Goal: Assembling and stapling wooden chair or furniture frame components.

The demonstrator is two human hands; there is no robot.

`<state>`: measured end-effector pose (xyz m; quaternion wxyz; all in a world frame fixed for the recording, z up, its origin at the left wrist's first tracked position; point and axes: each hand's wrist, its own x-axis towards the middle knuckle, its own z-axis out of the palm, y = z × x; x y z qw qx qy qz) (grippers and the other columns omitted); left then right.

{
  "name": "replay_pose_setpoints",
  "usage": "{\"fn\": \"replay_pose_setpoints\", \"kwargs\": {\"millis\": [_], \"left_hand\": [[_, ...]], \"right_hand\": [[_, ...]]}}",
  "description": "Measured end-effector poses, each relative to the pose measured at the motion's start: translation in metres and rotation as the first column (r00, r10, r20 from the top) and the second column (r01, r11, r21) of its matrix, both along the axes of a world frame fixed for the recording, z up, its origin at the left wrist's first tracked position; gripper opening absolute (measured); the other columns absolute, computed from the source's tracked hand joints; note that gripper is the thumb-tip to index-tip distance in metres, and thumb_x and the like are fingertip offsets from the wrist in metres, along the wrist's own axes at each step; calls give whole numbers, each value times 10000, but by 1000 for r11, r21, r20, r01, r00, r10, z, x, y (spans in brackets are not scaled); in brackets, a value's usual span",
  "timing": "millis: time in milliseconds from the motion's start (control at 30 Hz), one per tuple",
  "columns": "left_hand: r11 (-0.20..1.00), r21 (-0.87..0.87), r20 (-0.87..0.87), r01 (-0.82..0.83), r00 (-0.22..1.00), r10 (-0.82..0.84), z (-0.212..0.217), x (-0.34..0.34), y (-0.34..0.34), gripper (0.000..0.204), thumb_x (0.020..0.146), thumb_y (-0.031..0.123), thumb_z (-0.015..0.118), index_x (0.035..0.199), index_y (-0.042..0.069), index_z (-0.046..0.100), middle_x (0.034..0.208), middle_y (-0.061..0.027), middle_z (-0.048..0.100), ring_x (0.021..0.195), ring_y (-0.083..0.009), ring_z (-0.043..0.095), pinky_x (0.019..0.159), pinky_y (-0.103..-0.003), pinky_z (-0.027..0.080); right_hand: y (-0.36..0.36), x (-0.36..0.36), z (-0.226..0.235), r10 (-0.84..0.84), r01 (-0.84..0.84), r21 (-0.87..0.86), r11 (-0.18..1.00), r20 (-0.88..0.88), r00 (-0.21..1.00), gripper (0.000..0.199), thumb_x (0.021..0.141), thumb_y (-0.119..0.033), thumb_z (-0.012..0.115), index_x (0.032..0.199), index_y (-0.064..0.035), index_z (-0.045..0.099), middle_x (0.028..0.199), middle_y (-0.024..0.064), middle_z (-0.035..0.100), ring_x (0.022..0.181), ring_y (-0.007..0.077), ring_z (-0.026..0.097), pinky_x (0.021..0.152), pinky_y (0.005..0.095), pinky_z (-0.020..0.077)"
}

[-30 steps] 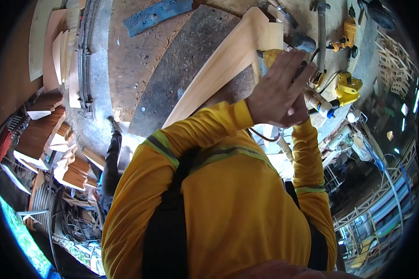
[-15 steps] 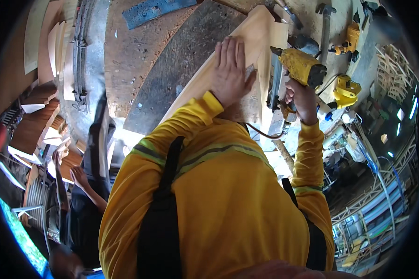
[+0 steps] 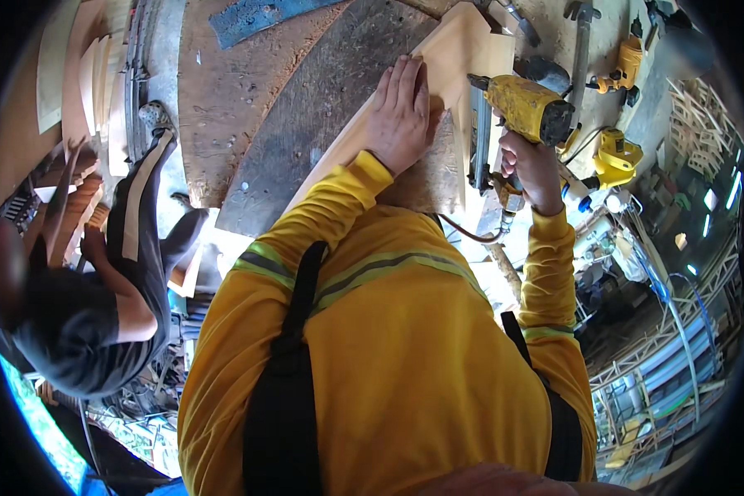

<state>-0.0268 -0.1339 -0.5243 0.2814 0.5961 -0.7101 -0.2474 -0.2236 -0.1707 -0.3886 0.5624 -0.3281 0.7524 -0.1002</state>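
Observation:
Pale wooden boards point(image 3: 463, 54) lie joined at an angle on a dark, worn plywood sheet point(image 3: 302, 116). My left hand point(image 3: 401, 116) rests on the long slanting board, palm down with fingers stretched out. In my right hand point(image 3: 533, 169) is a yellow and black nail gun point(image 3: 525, 106), held by its handle just right of the boards. Its nose points left above the upright board and looks apart from the wood. A reddish air hose point(image 3: 471, 238) runs from beneath the gun's handle towards my body.
A hammer point(image 3: 580, 51), a yellow power tool point(image 3: 624, 70) and another yellow tool point(image 3: 616, 159) lie to the right. A blue strip point(image 3: 264, 18) is at the far edge. At left, a person in dark clothes point(image 3: 83, 322) bends by stacked wood point(image 3: 74, 202).
The nail gun and my right hand have shifted slightly left. My left hand has turned a little, its thumb closer in. The person at left has leaned into view.

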Motion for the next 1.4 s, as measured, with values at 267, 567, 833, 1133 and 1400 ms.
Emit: {"fn": "replay_pose_setpoints", "kwargs": {"millis": [267,567,833,1133,1400], "left_hand": [[1000,-31,6,0,1000,0,2,-2,2,769,884,378,699,1407,-121,436,1463,-246,423,1385,-416,418,1160,-516,336],[998,-60,23,-12,1000,14,1,-1,-1,794,871,382,712,1411,-128,430,1458,-247,431,1380,-414,428,1165,-516,335],[998,-58,30,-12,999,14,0,-1,1,810,866,384,714,1422,-127,422,1463,-248,429,1380,-414,428,1164,-511,338],[999,-44,10,-17,1000,18,0,-2,1,771,881,362,695,1423,-118,432,1473,-239,426,1389,-411,418,1166,-511,330],[998,-62,6,-12,1000,12,-1,-1,1,795,885,379,702,1434,-119,415,1477,-237,420,1382,-410,425,1161,-514,336]], "right_hand": [[-12,8,11,9,-9,54,999,-7,1000,187,889,-90,594,1069,-59,633,616,-43,439,494,72,430,470,251,386],[-22,-14,16,-39,39,9,999,23,999,46,893,-124,598,861,-100,577,612,-39,447,500,81,439,485,262,389],[-27,1,9,4,-3,14,1000,-5,1000,27,886,-114,610,900,-96,594,621,-44,451,500,82,441,483,252,397],[-29,0,6,44,-44,5,999,-6,999,192,887,-104,617,1076,-78,636,624,-54,446,495,71,436,483,242,405],[-27,5,9,36,-36,-18,999,-16,999,154,891,-111,621,1041,-79,630,623,-54,447,493,69,438,481,240,404]]}}
